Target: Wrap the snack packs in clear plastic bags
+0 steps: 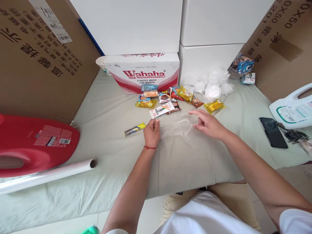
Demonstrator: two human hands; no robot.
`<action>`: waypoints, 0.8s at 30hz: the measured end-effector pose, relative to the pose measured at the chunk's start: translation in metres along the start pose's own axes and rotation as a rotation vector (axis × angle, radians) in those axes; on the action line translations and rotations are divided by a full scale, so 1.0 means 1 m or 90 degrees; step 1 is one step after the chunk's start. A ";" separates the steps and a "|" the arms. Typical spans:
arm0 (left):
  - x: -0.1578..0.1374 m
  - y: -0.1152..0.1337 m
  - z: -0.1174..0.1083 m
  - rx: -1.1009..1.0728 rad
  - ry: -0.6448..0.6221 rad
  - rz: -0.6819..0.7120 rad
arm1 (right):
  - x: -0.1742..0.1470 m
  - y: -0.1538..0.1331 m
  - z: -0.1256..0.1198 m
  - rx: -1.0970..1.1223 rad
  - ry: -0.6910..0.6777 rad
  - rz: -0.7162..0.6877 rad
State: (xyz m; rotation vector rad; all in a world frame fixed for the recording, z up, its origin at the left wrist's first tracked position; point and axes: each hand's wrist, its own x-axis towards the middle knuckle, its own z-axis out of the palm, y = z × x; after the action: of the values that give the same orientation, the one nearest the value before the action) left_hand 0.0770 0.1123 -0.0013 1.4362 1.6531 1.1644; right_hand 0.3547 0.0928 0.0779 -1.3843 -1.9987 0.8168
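A clear plastic bag [179, 128] stretches between my hands, above the cloth. My left hand [152, 133], with a red cord on its wrist, pinches the bag's left end. My right hand [207, 123] is at the bag's right side, its index finger stretched out and apart from the thumb, with the other fingers curled. Just left of my left hand lies a yellow-and-dark snack packet [134, 129]. Beyond the bag is a white snack packet [162, 110], in front of several packaged snacks [167, 96]. A yellow packet [214, 106] lies beyond my right hand.
A Wahaba-style water carton, printed "Wahaha" [143, 73], stands behind the snacks. Crumpled clear bags [213, 91] sit to its right. A red jug [36, 144] and a roll [51, 175] are left; a phone [273, 132], keys [294, 135] and white jug [292, 107] right.
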 end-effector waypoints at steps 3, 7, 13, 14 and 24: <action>-0.001 0.000 0.000 -0.001 -0.003 0.002 | 0.018 -0.011 0.019 0.123 -0.191 0.035; 0.000 -0.003 -0.001 -0.024 -0.003 0.003 | 0.029 -0.005 0.030 0.131 -0.232 0.048; 0.005 -0.005 -0.002 -0.046 0.013 -0.011 | -0.022 -0.009 0.012 -0.008 -0.099 -0.032; 0.005 -0.005 -0.002 -0.046 0.014 -0.011 | -0.036 -0.011 0.008 -0.035 -0.080 -0.041; 0.006 -0.004 -0.001 -0.052 0.026 -0.016 | -0.124 0.021 -0.013 -0.241 0.005 -0.070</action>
State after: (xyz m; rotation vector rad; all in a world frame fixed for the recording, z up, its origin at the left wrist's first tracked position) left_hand 0.0737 0.1178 -0.0041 1.3454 1.6282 1.2393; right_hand 0.4148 -0.0167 0.0568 -1.4565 -2.2830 0.3950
